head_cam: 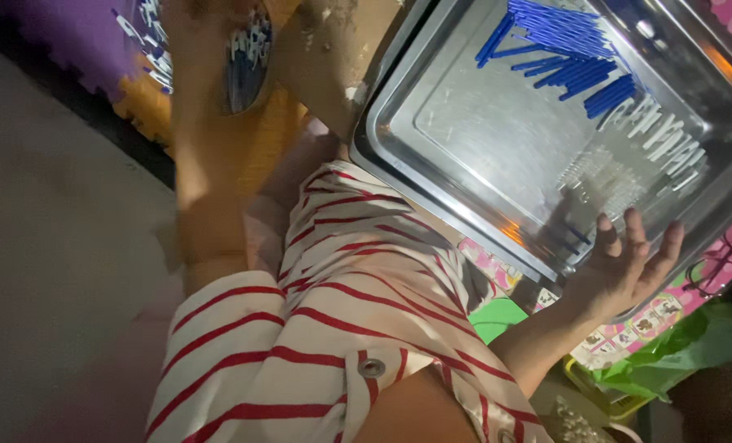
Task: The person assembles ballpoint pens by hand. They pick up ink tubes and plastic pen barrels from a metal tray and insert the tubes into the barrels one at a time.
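At nine o'clock we see a bare grey floor, dim and shadowed. Toward eleven lies a purple and orange foam mat. At four o'clock a pink patterned mat meets a green plastic bag.

The steel tray lies bare across its centre and nine-o'clock half, passable, while blue sticks at twelve o'clock, white sticks at three o'clock and the right hand on the five-o'clock rim obstruct.
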